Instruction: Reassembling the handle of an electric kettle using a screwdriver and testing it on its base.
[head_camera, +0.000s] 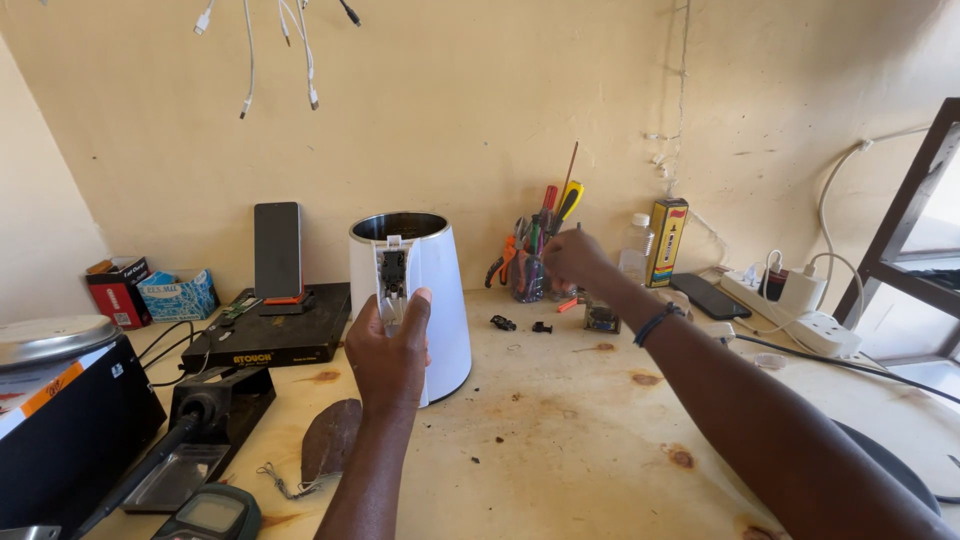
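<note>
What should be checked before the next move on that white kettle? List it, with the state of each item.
1. Kettle body upright on the table: ok.
2. Left hand steadying the kettle at its open handle strip: ok, thumb rests against the body.
3. Right hand at the tool cup: ok, it is over the screwdrivers and pliers.
4. Tool picked: cannot tell, the fingers hide what they close on.
5. Small black parts loose on the table: ok, apart from both hands.
6. Kettle lid off, rim open: ok.
</note>
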